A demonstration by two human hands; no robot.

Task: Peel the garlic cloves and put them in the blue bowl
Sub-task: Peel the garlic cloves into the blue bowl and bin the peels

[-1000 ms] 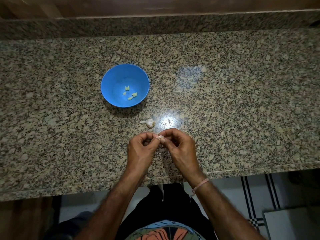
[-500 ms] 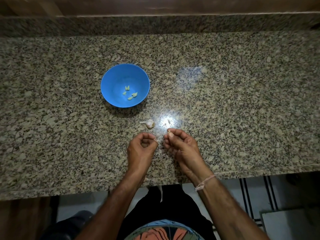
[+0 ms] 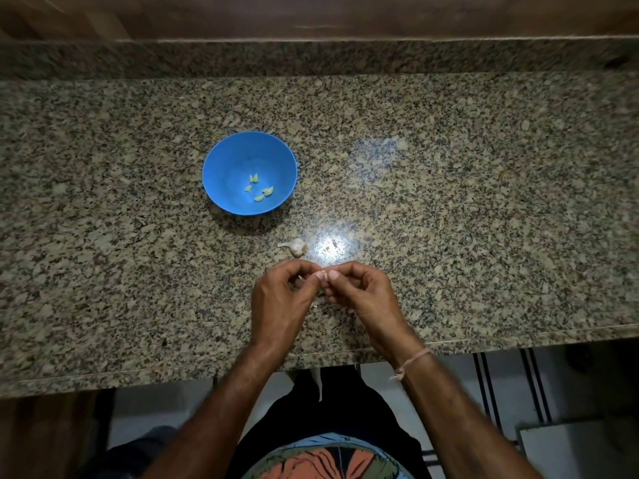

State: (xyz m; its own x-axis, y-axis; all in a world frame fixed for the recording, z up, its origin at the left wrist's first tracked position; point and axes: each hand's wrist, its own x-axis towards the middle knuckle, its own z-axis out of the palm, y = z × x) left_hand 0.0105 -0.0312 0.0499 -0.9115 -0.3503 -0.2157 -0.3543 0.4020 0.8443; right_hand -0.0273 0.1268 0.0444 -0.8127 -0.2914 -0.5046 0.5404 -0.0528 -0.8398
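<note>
Garlic clove (image 3: pixel 322 272), clamped between the fingers (image 3: pixel 332 275) of our left hand (image 3: pixel 280 300) and right hand (image 3: pixel 364 297) just above the bench (image 3: pixel 484 219), seems mid-peel; next, we judge, the skin must come off before we carry it forward-left of the fingers to the blue bowl (image 3: pixel 231 157).

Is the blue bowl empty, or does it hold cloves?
Not empty. The blue bowl holds a few pale peeled cloves lying loose on its bottom; the rest of its inside is bare.

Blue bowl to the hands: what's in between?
Head view: just the partial garlic bulb on the counter, close to the left hand and right hand, clear of the blue bowl.
</note>
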